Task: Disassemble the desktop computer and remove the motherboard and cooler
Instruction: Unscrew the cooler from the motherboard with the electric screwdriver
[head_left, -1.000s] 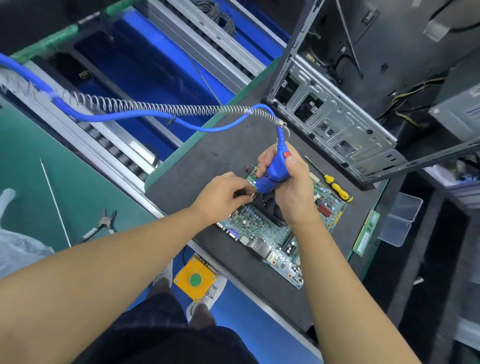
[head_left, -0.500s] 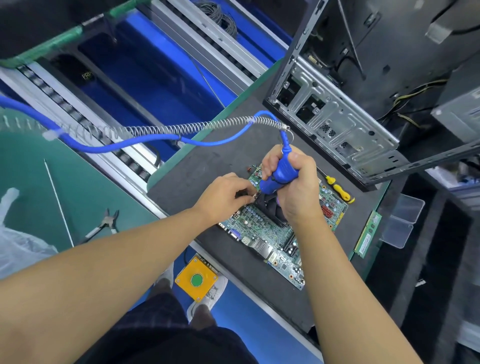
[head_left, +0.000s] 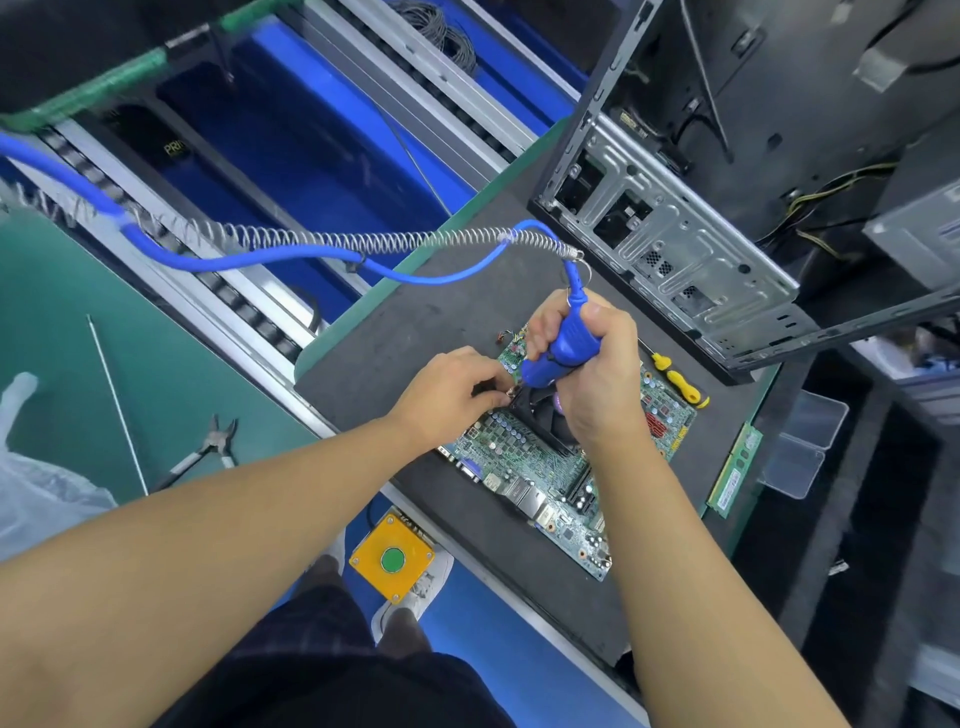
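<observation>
A green motherboard (head_left: 524, 467) lies flat on the dark mat (head_left: 395, 332), out of the open computer case (head_left: 670, 244) standing behind it. A black fan cooler (head_left: 545, 410) sits on the board, mostly hidden under my hands. My right hand (head_left: 597, 384) grips a blue powered screwdriver (head_left: 563, 353), held upright with its tip down at the cooler's left corner. My left hand (head_left: 452, 389) has its fingertips curled at that same corner, beside the tip; what they pinch is hidden.
A blue hose and steel spring (head_left: 332, 249) run from the screwdriver off to the left. A yellow screwdriver (head_left: 680, 382) and a RAM stick (head_left: 735, 470) lie right of the board, with clear plastic boxes (head_left: 802, 441) beyond. Pliers (head_left: 208, 452) rest on the green bench. A yellow foot switch (head_left: 392, 558) sits below.
The hands stay at the cooler's corner. The blue screwdriver has shifted slightly and the hose hangs a little differently; the view has drifted a bit.
</observation>
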